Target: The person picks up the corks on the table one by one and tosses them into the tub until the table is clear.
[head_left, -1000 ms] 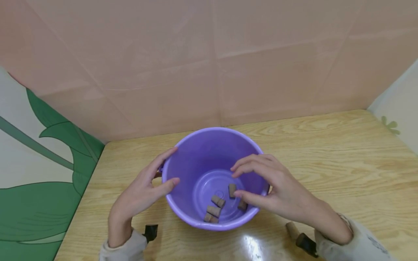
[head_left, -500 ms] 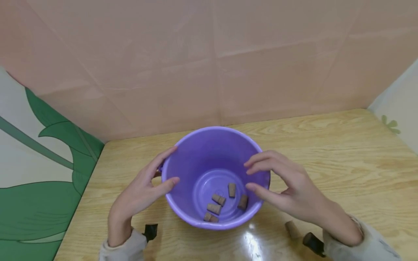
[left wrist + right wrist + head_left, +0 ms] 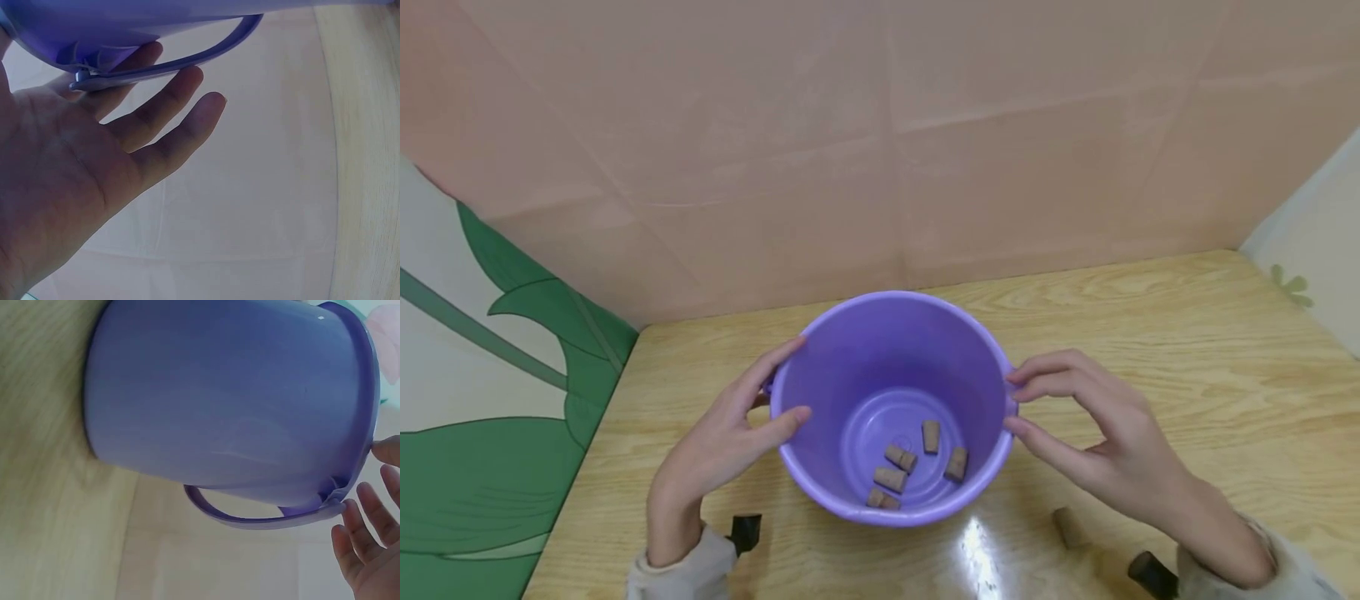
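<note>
A purple bucket (image 3: 910, 342) stands upright on the table, with several brown corks (image 3: 891, 478) lying on its bottom. My left hand (image 3: 730, 437) holds the bucket at its left rim, the thumb over the inside and the fingers outside. In the left wrist view, fingers (image 3: 181, 134) lie below the bucket's handle (image 3: 219, 50). On the opposite side, my right hand (image 3: 1101, 433) has its fingertips at the rim, holding no cork. The right wrist view shows that thumb touching the rim and the other fingers (image 3: 359, 531) spread near the handle's joint (image 3: 334, 500).
A single brown cork (image 3: 1070, 527) lies on the wooden table (image 3: 1157, 333), right of the bucket. Black pieces (image 3: 1152, 575) show beside both sleeves. A pinkish sheet (image 3: 887, 150) rises behind the table. A panel with green leaves (image 3: 512, 400) stands at the left.
My right hand has drawn back from inside the bucket, rightward to the rim, uncovering the corks below. The left hand keeps its place on the rim.
</note>
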Demonstrator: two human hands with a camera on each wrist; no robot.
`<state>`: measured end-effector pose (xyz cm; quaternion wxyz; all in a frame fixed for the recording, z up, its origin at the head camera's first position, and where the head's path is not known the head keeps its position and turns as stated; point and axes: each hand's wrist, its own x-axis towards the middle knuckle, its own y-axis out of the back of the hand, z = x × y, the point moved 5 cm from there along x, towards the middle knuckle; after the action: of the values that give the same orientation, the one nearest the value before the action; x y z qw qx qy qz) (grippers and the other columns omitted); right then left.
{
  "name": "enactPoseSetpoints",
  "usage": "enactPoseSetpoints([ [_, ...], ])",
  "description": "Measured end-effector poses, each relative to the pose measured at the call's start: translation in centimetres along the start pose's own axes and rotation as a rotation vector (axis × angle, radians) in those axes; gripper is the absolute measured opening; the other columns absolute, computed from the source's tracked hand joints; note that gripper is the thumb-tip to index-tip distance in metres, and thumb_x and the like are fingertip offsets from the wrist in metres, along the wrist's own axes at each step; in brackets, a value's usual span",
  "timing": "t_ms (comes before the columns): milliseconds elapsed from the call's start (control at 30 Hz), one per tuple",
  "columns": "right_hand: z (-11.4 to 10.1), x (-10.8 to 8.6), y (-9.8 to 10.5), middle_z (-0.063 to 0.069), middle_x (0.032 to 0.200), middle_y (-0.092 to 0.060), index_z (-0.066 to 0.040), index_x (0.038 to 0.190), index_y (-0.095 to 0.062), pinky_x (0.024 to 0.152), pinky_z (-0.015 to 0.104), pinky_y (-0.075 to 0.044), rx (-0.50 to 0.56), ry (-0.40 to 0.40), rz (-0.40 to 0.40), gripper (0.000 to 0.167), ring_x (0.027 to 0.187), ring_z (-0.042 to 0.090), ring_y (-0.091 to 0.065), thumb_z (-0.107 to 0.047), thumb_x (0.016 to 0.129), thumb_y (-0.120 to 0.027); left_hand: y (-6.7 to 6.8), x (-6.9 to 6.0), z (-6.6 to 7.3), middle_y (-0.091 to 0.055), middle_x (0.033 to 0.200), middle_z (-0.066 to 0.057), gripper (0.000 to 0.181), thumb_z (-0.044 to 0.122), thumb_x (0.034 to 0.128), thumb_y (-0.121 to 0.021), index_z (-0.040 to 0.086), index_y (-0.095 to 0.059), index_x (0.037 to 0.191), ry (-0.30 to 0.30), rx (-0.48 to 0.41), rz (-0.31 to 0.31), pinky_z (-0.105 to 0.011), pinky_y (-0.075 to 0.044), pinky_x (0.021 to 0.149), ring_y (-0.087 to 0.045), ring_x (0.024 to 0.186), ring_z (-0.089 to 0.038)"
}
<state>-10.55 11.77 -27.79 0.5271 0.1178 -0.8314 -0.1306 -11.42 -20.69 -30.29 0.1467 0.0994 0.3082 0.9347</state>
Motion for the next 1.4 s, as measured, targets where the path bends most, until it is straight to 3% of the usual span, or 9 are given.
enactPoseSetpoints([
  [300, -0.2, -0.9, 0.7, 0.008, 0.108, -0.068, 0.012, 0.085, -0.062, 0.098, 0.014, -0.047, -0.016, -0.013, 0.073, 0.038, 0.11, 0.009, -0.062, -0.024, 0.094, -0.069, 0.0, 0.0, 0.0, -0.055, 0.141, -0.007, 0.069, 0.021, 0.0952, -0.066, 0.028, -0.032, 0.155, 0.0, -0.007, 0.0, -0.04, -0.052, 0.096, -0.06, 0.114, -0.023],
  [567, 0.4, -2.1, 1.4, 0.005, 0.106, -0.068, 0.011, 0.088, -0.065, 0.098, 0.014, -0.045, -0.047, -0.029, 0.048, 0.037, 0.108, 0.008, -0.062, -0.025, 0.094, -0.069, 0.0, 0.0, 0.0, -0.054, 0.141, -0.007, 0.069, 0.021, 0.0952, -0.066, 0.028, -0.032, 0.155, -0.001, -0.008, 0.004, -0.039, -0.052, 0.095, -0.06, 0.115, -0.024],
  [800, 1.4, -4.2, 1.9, 0.004, 0.108, -0.069, 0.005, 0.096, -0.069, 0.101, 0.014, -0.043, -0.094, -0.093, -0.067, 0.035, 0.111, 0.007, -0.062, -0.029, 0.092, -0.071, -0.1, 0.1, -0.1, -0.053, 0.142, -0.006, 0.069, 0.022, 0.0956, -0.065, 0.03, -0.031, 0.155, 0.002, -0.003, 0.001, -0.041, -0.052, 0.095, -0.06, 0.115, -0.023],
  [1000, 2.1, -5.7, 2.0, 0.002, 0.113, -0.067, -0.002, 0.109, -0.068, 0.103, 0.013, -0.041, -0.114, -0.188, -0.182, 0.032, 0.115, 0.006, -0.059, -0.021, 0.085, -0.079, -0.1, 0.1, -0.1, -0.053, 0.142, -0.006, 0.069, 0.022, 0.0957, -0.065, 0.03, -0.031, 0.155, 0.004, -0.01, -0.002, -0.045, -0.051, 0.096, -0.06, 0.116, -0.024],
  [1233, 2.3, -6.9, 1.8, -0.002, 0.116, -0.066, -0.009, 0.117, -0.066, 0.104, 0.01, -0.039, -0.153, -0.21, -0.296, 0.05, 0.116, 0.005, -0.058, -0.011, 0.072, -0.086, -0.1, 0.1, -0.1, -0.052, 0.143, -0.007, 0.07, 0.022, 0.0954, -0.065, 0.03, -0.031, 0.155, 0.01, -0.02, -0.004, -0.046, -0.051, 0.095, -0.06, 0.116, -0.026],
  [1400, 2.6, -8.2, 1.7, -0.009, 0.122, -0.062, -0.019, 0.126, -0.061, 0.106, 0.005, -0.033, -0.237, -0.267, -0.451, 0.064, 0.119, 0.0, -0.054, -0.018, 0.069, -0.089, -0.1, 0.1, -0.1, -0.053, 0.142, -0.007, 0.07, 0.022, 0.0954, -0.065, 0.03, -0.031, 0.155, 0.012, -0.018, -0.005, -0.041, -0.052, 0.095, -0.06, 0.115, -0.025],
])
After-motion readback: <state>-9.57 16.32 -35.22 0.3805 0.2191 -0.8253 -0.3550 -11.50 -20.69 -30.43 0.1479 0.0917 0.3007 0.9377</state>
